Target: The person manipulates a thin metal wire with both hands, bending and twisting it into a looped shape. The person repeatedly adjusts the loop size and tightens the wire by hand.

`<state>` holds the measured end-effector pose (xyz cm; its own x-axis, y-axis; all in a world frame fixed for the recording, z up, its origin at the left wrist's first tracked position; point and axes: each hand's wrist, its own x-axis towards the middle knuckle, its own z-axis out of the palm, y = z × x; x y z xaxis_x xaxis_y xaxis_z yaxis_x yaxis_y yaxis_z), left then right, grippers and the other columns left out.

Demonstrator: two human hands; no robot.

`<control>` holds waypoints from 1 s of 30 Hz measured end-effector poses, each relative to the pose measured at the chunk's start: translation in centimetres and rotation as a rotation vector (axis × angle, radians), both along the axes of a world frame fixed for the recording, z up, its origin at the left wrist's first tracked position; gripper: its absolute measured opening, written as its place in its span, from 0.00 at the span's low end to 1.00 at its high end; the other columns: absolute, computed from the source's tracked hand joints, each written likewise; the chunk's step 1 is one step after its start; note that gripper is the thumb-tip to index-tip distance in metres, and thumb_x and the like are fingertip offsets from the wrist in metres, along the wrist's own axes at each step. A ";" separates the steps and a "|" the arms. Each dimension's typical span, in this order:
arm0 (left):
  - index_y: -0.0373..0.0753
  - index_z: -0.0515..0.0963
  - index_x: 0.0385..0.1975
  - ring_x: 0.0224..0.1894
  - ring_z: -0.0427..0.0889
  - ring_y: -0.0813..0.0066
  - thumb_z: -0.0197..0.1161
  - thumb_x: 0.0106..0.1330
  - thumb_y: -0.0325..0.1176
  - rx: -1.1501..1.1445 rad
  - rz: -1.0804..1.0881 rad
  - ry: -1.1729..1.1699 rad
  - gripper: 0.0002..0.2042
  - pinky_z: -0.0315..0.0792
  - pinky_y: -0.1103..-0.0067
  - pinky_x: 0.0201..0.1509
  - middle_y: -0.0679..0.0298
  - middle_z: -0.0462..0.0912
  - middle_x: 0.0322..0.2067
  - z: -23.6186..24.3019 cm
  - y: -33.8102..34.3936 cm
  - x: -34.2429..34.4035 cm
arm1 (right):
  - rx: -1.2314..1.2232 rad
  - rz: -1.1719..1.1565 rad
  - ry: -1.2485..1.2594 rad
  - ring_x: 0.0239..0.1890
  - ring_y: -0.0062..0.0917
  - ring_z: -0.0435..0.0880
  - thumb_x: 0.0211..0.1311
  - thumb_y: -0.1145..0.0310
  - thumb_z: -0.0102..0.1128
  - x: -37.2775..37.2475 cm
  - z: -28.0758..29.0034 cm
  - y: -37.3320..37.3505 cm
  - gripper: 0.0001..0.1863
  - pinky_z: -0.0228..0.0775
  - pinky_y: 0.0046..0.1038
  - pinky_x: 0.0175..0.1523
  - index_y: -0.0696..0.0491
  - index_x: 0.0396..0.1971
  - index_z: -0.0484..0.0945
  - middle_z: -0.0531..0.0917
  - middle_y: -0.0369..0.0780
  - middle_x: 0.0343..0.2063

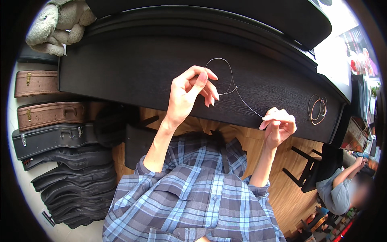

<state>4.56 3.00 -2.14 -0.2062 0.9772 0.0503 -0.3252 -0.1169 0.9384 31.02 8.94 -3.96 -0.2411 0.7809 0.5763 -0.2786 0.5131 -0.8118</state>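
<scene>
One wire [236, 87] spans above the bench [133, 64] in the head view. The left hand [187, 94] pinches its single loop between thumb and finger; the right hand [281, 126] has fingers pressed together on its straight end. One coil [321, 103] lies farther right on the bench. Two brown cases [48, 115] lie left.

With the looped wire [236, 87] as clock centre, the left hand [187, 94] blocks eight to nine o'clock. The right hand [280, 125] and the wire's tail bar four to five. The flat piano lid [133, 68] gives free passage at one to two, up to the raised rear ledge [258, 38], and around four, before the coiled wire [326, 108]. A plush toy [44, 26] obstructs ten, far off.
</scene>
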 end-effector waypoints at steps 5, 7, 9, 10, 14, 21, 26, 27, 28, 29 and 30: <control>0.33 0.74 0.41 0.20 0.82 0.75 0.49 0.81 0.39 0.042 0.003 -0.084 0.15 0.75 0.82 0.25 0.60 0.82 0.22 -0.3 0.6 -0.4 | 0.002 0.016 0.062 0.15 0.22 0.80 0.69 0.64 0.67 -0.1 -0.1 0.1 0.12 0.69 0.21 0.24 0.57 0.38 0.78 0.86 0.47 0.23; 0.33 0.74 0.41 0.20 0.80 0.76 0.48 0.82 0.39 0.058 0.009 -0.136 0.15 0.74 0.82 0.24 0.60 0.81 0.21 -0.4 0.3 -0.6 | -0.005 0.016 0.056 0.15 0.22 0.80 0.69 0.63 0.67 0.0 0.0 0.1 0.12 0.69 0.21 0.24 0.57 0.37 0.78 0.87 0.47 0.23; 0.33 0.73 0.41 0.18 0.79 0.76 0.47 0.82 0.39 0.071 0.014 -0.165 0.14 0.73 0.81 0.23 0.61 0.79 0.20 -0.6 0.1 -0.8 | -0.013 0.018 0.033 0.14 0.22 0.79 0.70 0.62 0.66 0.1 0.0 0.0 0.13 0.68 0.22 0.25 0.57 0.37 0.77 0.86 0.47 0.24; 0.33 0.73 0.41 0.18 0.79 0.76 0.47 0.82 0.39 0.069 0.012 -0.162 0.14 0.73 0.81 0.24 0.61 0.79 0.20 -0.6 0.0 -0.8 | -0.016 0.019 0.012 0.13 0.22 0.77 0.71 0.61 0.64 0.1 0.0 0.0 0.13 0.67 0.23 0.25 0.57 0.37 0.77 0.85 0.46 0.24; 0.33 0.73 0.41 0.19 0.79 0.76 0.47 0.82 0.39 0.077 0.008 -0.150 0.14 0.74 0.82 0.24 0.61 0.79 0.20 -0.9 -0.1 -0.7 | 0.001 0.016 0.000 0.12 0.23 0.76 0.72 0.60 0.63 0.1 0.0 0.0 0.14 0.65 0.24 0.26 0.57 0.36 0.76 0.85 0.46 0.25; 0.33 0.73 0.41 0.19 0.79 0.78 0.47 0.82 0.39 0.091 0.005 -0.156 0.14 0.73 0.82 0.24 0.61 0.79 0.20 -1.0 -0.1 -0.7 | 0.009 0.021 0.016 0.13 0.22 0.78 0.70 0.60 0.65 0.1 0.0 0.0 0.14 0.66 0.23 0.26 0.57 0.36 0.77 0.85 0.46 0.24; 0.33 0.73 0.41 0.18 0.77 0.79 0.47 0.82 0.39 0.083 0.032 -0.143 0.15 0.73 0.83 0.23 0.63 0.78 0.19 -0.9 -0.2 -0.6 | 0.005 0.002 0.032 0.14 0.20 0.79 0.69 0.59 0.67 0.1 -0.1 0.0 0.14 0.67 0.21 0.25 0.56 0.37 0.77 0.86 0.45 0.21; 0.33 0.73 0.41 0.17 0.75 0.80 0.47 0.82 0.39 0.080 0.041 -0.141 0.15 0.72 0.83 0.23 0.64 0.77 0.18 -0.9 -0.2 -0.5 | -0.007 -0.004 0.051 0.14 0.20 0.78 0.70 0.59 0.66 0.1 -0.1 0.0 0.14 0.66 0.21 0.26 0.55 0.37 0.77 0.85 0.43 0.20; 0.33 0.74 0.40 0.17 0.73 0.81 0.47 0.82 0.39 0.092 0.039 -0.167 0.15 0.71 0.83 0.23 0.65 0.75 0.17 -0.9 -0.2 -0.6 | -0.021 -0.013 0.075 0.13 0.19 0.77 0.70 0.59 0.65 0.1 -0.2 0.0 0.14 0.65 0.21 0.26 0.55 0.36 0.76 0.84 0.42 0.19; 0.33 0.74 0.40 0.16 0.71 0.82 0.47 0.82 0.39 0.104 0.038 -0.192 0.15 0.70 0.83 0.22 0.66 0.73 0.16 -0.9 -0.1 -0.6 | -0.035 -0.023 0.099 0.13 0.18 0.76 0.71 0.59 0.64 0.2 -0.2 0.0 0.14 0.65 0.21 0.26 0.54 0.36 0.75 0.83 0.40 0.19; 0.32 0.75 0.40 0.15 0.69 0.83 0.47 0.82 0.38 0.125 0.033 -0.215 0.15 0.69 0.83 0.22 0.68 0.71 0.16 -0.8 -0.1 -0.6 | -0.063 -0.031 0.143 0.12 0.17 0.74 0.71 0.59 0.64 0.3 -0.3 0.1 0.14 0.64 0.21 0.26 0.54 0.36 0.75 0.82 0.39 0.18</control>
